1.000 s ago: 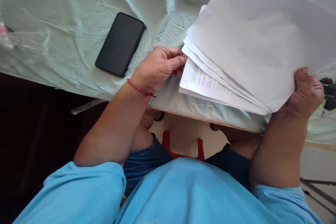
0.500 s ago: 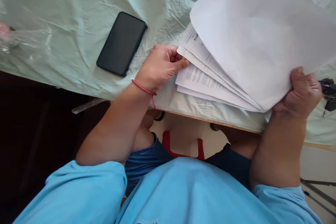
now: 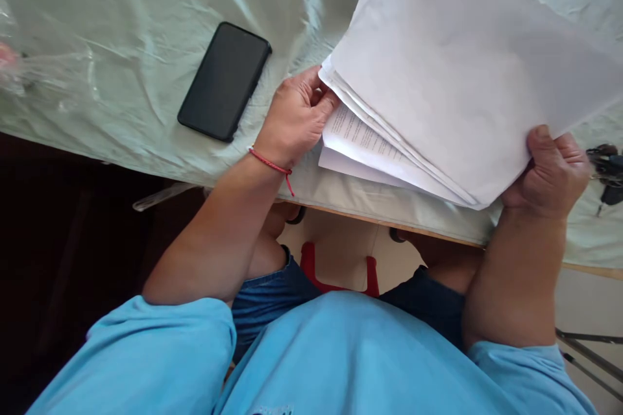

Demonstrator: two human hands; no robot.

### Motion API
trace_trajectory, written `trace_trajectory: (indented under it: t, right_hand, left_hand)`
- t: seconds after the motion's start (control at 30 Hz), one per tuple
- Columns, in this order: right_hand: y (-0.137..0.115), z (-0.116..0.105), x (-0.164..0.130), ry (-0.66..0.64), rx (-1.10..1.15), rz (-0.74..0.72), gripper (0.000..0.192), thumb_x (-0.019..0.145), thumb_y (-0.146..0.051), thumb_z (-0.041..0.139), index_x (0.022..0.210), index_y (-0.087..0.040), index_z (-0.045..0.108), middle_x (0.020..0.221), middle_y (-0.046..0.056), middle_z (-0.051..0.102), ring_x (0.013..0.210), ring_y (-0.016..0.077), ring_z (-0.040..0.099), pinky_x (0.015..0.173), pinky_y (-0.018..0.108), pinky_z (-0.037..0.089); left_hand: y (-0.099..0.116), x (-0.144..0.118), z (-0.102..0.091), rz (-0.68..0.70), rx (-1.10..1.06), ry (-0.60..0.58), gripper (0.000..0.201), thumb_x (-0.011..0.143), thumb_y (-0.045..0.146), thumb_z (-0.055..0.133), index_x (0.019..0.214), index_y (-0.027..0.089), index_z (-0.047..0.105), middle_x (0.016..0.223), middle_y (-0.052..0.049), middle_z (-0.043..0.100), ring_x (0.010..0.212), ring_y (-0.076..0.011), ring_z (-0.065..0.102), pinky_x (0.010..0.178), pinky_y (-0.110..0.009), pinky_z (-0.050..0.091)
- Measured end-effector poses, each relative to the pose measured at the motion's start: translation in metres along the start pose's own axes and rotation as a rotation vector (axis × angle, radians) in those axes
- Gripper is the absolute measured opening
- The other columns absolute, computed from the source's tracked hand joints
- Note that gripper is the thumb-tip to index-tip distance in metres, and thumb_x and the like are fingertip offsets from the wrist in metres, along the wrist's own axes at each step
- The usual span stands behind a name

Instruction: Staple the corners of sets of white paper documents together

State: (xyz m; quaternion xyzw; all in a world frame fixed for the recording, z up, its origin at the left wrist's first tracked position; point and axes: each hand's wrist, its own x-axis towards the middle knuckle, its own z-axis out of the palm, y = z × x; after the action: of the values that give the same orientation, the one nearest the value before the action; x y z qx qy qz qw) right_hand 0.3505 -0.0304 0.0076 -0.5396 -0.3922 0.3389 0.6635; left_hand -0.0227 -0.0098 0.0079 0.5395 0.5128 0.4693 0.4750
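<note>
A stack of white paper sheets [image 3: 452, 71] is held up over the table's near edge, fanned at its left corner, with printed text showing on a lower sheet. My right hand [image 3: 552, 172] grips the stack's near right corner. My left hand [image 3: 294, 120], with a red string on its wrist, pinches the left corners of the sheets between thumb and fingers.
A black phone [image 3: 224, 81] lies face up on the pale green tablecloth [image 3: 121, 26], left of my left hand. Clear plastic wrap [image 3: 43, 71] lies at the far left. Dark keys [image 3: 606, 168] sit at the right edge. My knees and a red stool are under the table.
The stack has shifted left and its fanned corner has closed up. My left hand moved up and left along the sheet corners. My right hand slid slightly left.
</note>
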Motion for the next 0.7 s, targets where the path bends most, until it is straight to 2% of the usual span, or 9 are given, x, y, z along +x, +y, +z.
trace_trajectory:
  t: [0.07,0.23,0.33,0.43,0.5,0.57,0.6,0.63,0.7]
  right_hand:
    - [-0.001,0.0,-0.001,0.012,0.0,-0.003,0.054,0.067,-0.044,0.102,0.064,-0.017,0.055,0.077,-0.002,0.067,0.083,0.012,0.072,0.113,0.042,0.068]
    - [-0.001,-0.002,-0.001,-0.014,-0.023,0.019,0.039,0.07,-0.042,0.1,0.082,-0.016,0.074,0.097,0.001,0.077,0.1,0.015,0.077,0.121,0.043,0.064]
    - [-0.001,-0.002,-0.002,-0.005,-0.018,0.017,0.033,0.072,-0.038,0.098,0.083,-0.016,0.076,0.096,0.002,0.077,0.101,0.0166,0.077,0.116,0.042,0.066]
    - [-0.002,0.0,-0.004,-0.012,-0.009,0.028,0.03,0.072,-0.036,0.097,0.083,-0.016,0.077,0.096,0.003,0.077,0.101,0.0162,0.077,0.109,0.037,0.068]
    - [-0.002,0.001,-0.005,-0.012,-0.011,0.049,0.031,0.071,-0.035,0.097,0.084,-0.015,0.078,0.097,0.004,0.078,0.098,0.0149,0.076,0.106,0.034,0.069]
    - [-0.001,0.002,-0.005,-0.017,-0.011,0.082,0.032,0.07,-0.035,0.098,0.086,-0.015,0.079,0.099,0.004,0.078,0.096,0.0148,0.076,0.104,0.033,0.069]
    - [-0.001,0.002,-0.006,-0.025,-0.008,0.097,0.033,0.07,-0.035,0.098,0.088,-0.015,0.08,0.101,0.005,0.079,0.097,0.0152,0.076,0.105,0.034,0.069]
    - [0.0,0.003,-0.006,-0.042,-0.006,0.112,0.033,0.069,-0.034,0.097,0.09,-0.015,0.08,0.103,0.005,0.079,0.1,0.016,0.076,0.107,0.035,0.068]
    - [0.0,0.003,-0.007,-0.075,0.0,0.132,0.034,0.069,-0.031,0.096,0.094,-0.014,0.08,0.107,0.006,0.079,0.104,0.0177,0.077,0.112,0.037,0.066]
  left_hand:
    - [-0.002,0.002,0.001,-0.006,-0.008,0.007,0.026,0.098,0.05,0.081,0.111,0.028,0.08,0.114,-0.006,0.084,0.135,-0.0335,0.075,0.115,-0.049,0.064]
    - [-0.006,0.005,0.002,-0.017,-0.037,0.001,0.034,0.094,0.061,0.083,0.105,0.029,0.08,0.109,-0.004,0.084,0.138,-0.0342,0.072,0.116,-0.051,0.063]
    - [-0.011,0.008,0.002,-0.093,-0.178,0.024,0.043,0.083,0.071,0.09,0.09,0.031,0.076,0.097,-0.003,0.084,0.136,-0.036,0.069,0.115,-0.051,0.061]
    - [-0.012,0.012,-0.001,-0.132,-0.367,0.046,0.056,0.072,0.08,0.094,0.08,0.031,0.069,0.086,-0.005,0.079,0.135,-0.0386,0.067,0.114,-0.051,0.06]
    - [-0.007,0.012,-0.003,-0.174,-0.425,0.085,0.058,0.077,0.084,0.088,0.081,0.03,0.066,0.077,-0.006,0.072,0.129,-0.0381,0.071,0.111,-0.052,0.06]
    - [0.0,0.011,-0.004,-0.264,-0.446,0.11,0.057,0.091,0.085,0.074,0.085,0.029,0.065,0.07,-0.005,0.065,0.121,-0.037,0.076,0.106,-0.054,0.061]
    - [0.004,0.01,-0.003,-0.285,-0.465,0.091,0.054,0.097,0.08,0.069,0.087,0.028,0.066,0.072,-0.006,0.067,0.12,-0.0367,0.077,0.105,-0.056,0.062]
    - [0.006,0.009,-0.002,-0.271,-0.483,0.071,0.051,0.1,0.076,0.068,0.088,0.027,0.066,0.075,-0.006,0.069,0.119,-0.0362,0.078,0.104,-0.056,0.063]
    - [0.008,0.006,0.001,-0.196,-0.454,0.013,0.047,0.091,0.071,0.082,0.084,0.028,0.066,0.079,-0.005,0.075,0.117,-0.0348,0.077,0.101,-0.054,0.065]
